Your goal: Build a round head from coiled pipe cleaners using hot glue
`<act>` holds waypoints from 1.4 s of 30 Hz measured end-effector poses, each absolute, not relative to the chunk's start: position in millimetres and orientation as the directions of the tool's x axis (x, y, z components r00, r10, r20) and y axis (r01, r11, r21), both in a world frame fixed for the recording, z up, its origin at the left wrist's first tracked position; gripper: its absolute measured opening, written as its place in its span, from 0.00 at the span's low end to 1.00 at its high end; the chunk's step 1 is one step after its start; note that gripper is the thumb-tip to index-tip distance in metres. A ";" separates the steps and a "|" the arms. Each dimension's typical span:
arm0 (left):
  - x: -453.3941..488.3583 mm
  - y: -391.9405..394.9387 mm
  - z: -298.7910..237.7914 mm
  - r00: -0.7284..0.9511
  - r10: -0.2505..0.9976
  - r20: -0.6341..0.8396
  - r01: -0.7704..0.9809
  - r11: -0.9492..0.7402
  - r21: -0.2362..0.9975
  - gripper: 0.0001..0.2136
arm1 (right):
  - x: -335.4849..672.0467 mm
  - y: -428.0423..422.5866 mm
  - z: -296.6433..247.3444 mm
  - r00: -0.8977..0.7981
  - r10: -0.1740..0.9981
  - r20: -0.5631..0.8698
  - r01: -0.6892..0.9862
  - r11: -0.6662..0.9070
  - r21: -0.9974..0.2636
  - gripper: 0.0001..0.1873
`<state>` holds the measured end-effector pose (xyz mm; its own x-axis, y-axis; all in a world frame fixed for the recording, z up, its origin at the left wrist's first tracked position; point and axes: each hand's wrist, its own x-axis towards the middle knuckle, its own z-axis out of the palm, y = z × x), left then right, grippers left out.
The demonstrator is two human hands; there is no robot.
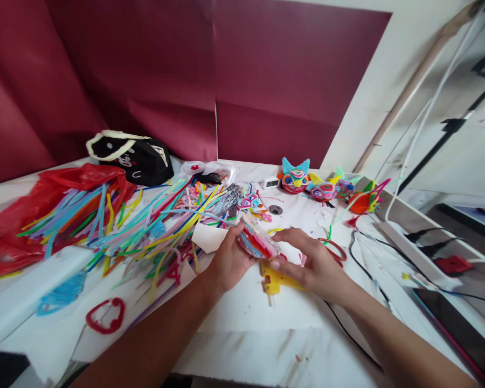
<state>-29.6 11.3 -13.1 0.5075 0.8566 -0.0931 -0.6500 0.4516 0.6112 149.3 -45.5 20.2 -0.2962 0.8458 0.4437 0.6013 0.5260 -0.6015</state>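
My left hand (232,258) is closed around a small rounded pipe-cleaner craft (258,242), banded in red, pink, white and pale blue. A pale blue pipe cleaner (198,214) stretches left from near its top. At the craft's right edge, the curved thumb and index finger of my right hand (305,256) grip it, with a gap between them farther back. Under the right hand lies a yellow hot glue gun (277,280), its clear glue stick poking out toward me. Orange-handled scissors (334,250) rest just right of that hand.
Loose pipe cleaners (145,231) heap on the left, some in a red plastic bag (92,178). Behind are a black pouch (151,161) and finished pipe-cleaner figures (295,180). A power strip (416,253), black cable (350,334) and phone (456,328) lie right. A red heart-shaped loop (119,318) lies front left.
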 end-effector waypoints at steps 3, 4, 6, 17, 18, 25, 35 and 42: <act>-29.0 10.1 -10.9 0.485 0.866 -0.119 -0.659 0.452 0.601 0.22 | 144.4 -40.4 17.4 -0.323 0.851 0.415 0.605 0.523 -0.600 0.14; -28.9 9.7 -10.4 0.480 0.867 -0.134 -0.659 0.457 0.597 0.22 | 144.4 -39.0 16.8 -0.325 0.856 0.401 0.608 0.514 -0.605 0.12; -29.1 9.4 -9.8 0.478 0.865 -0.155 -0.658 0.469 0.589 0.22 | 144.6 -37.3 16.4 -0.324 0.866 0.382 0.610 0.499 -0.615 0.10; -31.6 11.3 -10.8 0.489 0.866 -0.107 -0.626 0.434 0.648 0.21 | 144.3 -36.0 13.7 -0.299 0.893 0.336 0.573 0.450 -0.685 0.10; -31.7 11.5 -11.0 0.482 0.870 -0.104 -0.621 0.423 0.660 0.20 | 144.6 -35.9 13.3 -0.300 0.894 0.333 0.563 0.448 -0.694 0.10; -31.4 15.1 -13.2 0.419 0.905 -0.072 -0.607 0.338 0.719 0.17 | 144.3 -36.7 15.7 -0.283 0.920 0.271 0.455 0.377 -0.807 0.15; -30.5 15.5 -12.3 0.418 0.909 -0.003 -0.618 0.287 0.732 0.18 | 150.2 -34.9 19.9 -0.302 0.947 0.108 0.178 0.167 -0.970 0.16; -33.6 19.1 -11.2 0.362 0.932 0.024 -0.587 0.208 0.782 0.18 | 158.3 -33.2 26.5 -0.359 0.929 0.088 0.062 0.118 -0.991 0.13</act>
<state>-33.6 19.1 -11.2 0.3623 0.9318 0.0243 -0.5870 0.2078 0.7825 158.3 -33.2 26.5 -0.3595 0.9290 0.0881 0.0624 0.1182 -0.9910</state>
